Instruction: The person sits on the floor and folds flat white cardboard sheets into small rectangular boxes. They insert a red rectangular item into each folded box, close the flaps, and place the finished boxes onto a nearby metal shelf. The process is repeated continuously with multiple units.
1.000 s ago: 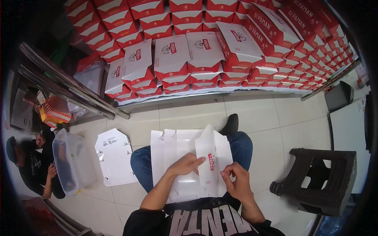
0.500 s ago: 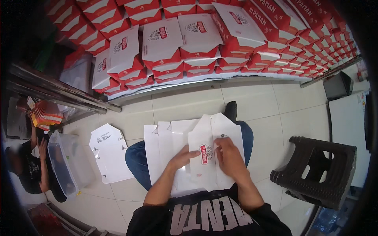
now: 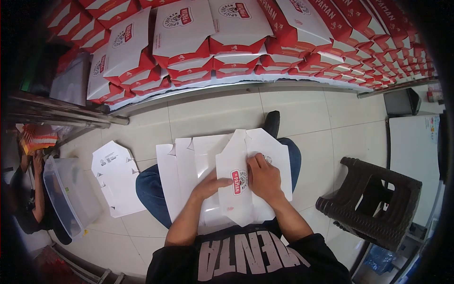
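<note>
Flat white carton blanks (image 3: 184,199) lie across my lap. On top is a carton blank (image 3: 230,203) with a red and black logo, one long panel folded up along a crease. My left hand (image 3: 208,186) grips that panel's left edge, thumb on top and fingers hidden beneath. My right hand (image 3: 264,177) is closed at the crease, fingers curled together and bearing on the card; its fingertips are partly hidden. A separate white carton blank (image 3: 118,184) lies flat on the floor to my left.
Stacked red and white boxes (image 3: 184,35) fill the shelf ahead. A dark plastic stool (image 3: 402,208) stands on the right, a clear plastic tub (image 3: 71,194) on the left. Beyond the tub, a co-worker's hands (image 3: 38,163) are near orange striped cartons (image 3: 40,138).
My right hand has moved slightly left and down onto the crease, its fingers curling closer. My left hand keeps its grip on the panel. The whole view has shifted a little.
</note>
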